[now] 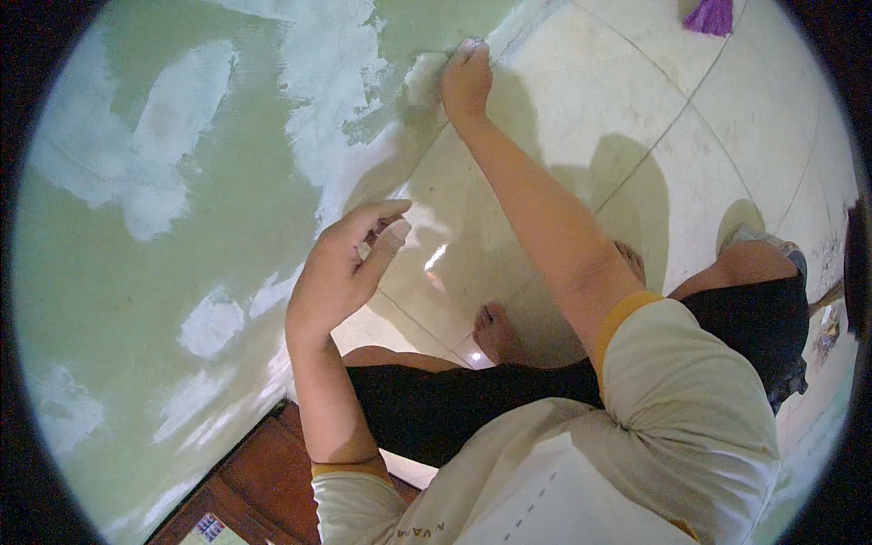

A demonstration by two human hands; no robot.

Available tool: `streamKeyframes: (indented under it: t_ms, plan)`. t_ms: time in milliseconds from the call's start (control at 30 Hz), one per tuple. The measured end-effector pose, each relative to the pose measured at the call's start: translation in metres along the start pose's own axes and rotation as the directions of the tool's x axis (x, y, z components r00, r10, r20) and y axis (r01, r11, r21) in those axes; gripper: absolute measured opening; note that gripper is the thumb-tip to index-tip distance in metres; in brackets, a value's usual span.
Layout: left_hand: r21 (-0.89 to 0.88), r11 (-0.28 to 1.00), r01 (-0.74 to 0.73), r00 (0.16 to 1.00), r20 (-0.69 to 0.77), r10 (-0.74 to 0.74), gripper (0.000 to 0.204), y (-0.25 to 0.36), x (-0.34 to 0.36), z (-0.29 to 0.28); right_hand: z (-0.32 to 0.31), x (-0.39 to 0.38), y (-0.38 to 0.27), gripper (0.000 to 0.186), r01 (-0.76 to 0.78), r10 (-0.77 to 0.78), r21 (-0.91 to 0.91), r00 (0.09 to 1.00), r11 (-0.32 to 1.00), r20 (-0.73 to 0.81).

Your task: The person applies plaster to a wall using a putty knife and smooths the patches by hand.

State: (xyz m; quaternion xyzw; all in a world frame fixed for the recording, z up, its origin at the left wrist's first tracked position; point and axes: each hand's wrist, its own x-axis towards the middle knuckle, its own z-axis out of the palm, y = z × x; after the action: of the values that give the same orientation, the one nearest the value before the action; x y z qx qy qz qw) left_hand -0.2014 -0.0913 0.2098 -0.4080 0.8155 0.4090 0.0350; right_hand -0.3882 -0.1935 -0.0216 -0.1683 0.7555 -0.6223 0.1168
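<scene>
The person's right hand (468, 84) is at the far end of an outstretched arm, near the top centre, low against a painted wall (245, 250) where it meets the floor. Its fingers are tightly curled, with whitish tips; I cannot tell whether something is gripped beneath them. A pale, rounded shape (425, 80) is just left of the knuckles, and whether it is filler or a separate object is unclear.

The left hand (336, 272) is nearer the body, raised in front of the wall's lower edge. Thumb and fingers curve toward each other with a narrow gap between them, nothing visible in the grasp, and pale dust on the tips. Contact with the wall cannot be made out.

The wall fills the left side: soft green, with broad, uneven white filler patches (331, 86), the largest reaching down toward the wall's foot between the two hands. To the right are cream floor tiles (590, 68) with dark diagonal joints, crossed by shadows.

Below are the person's cream T-shirt (699, 381) with yellow-orange cuffs, black shorts (490, 400) and a bare foot (495, 331). Reddish-brown furniture (268, 468) is at lower left, and purple bristles (710, 18) are at upper right.
</scene>
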Motion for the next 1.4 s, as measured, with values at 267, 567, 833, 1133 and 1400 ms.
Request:
streamKeyframes:
  t_ms: [267, 567, 833, 1133, 1400]
  plan:
    - [-0.038, 0.989, -0.144, 0.990, -0.014, 0.143, 0.026, 0.011, 0.019, 0.011, 0.010, -0.061, 0.066, 0.033, -0.074, 0.078, -0.080, 0.996, 0.994, 0.042]
    - [0.021, 0.996, -0.082, 0.993, -0.078, 0.083, 0.027, 0.007, 0.003, -0.003, -0.001, -0.030, 0.000, 0.035, 0.046, -0.034, -0.106, 0.994, 0.993, 0.108]
    - [-0.004, 1.000, -0.030, 0.999, -0.015, 0.029, 0.026, 0.002, -0.005, -0.002, -0.005, 0.011, 0.002, 0.029, -0.162, 0.168, -0.049, 0.976, 0.986, 0.140]
    - [-0.010, 0.999, -0.041, 0.999, -0.010, 0.041, 0.026, 0.007, 0.006, 0.002, -0.005, -0.073, -0.064, 0.015, 0.401, -0.427, 0.163, 0.886, 0.902, 0.180]
    - [-0.014, 0.999, -0.032, 0.999, -0.040, 0.032, 0.027, 0.012, 0.006, -0.002, 0.004, -0.027, -0.046, 0.016, 0.343, -0.344, -0.035, 0.938, 0.939, -0.031]
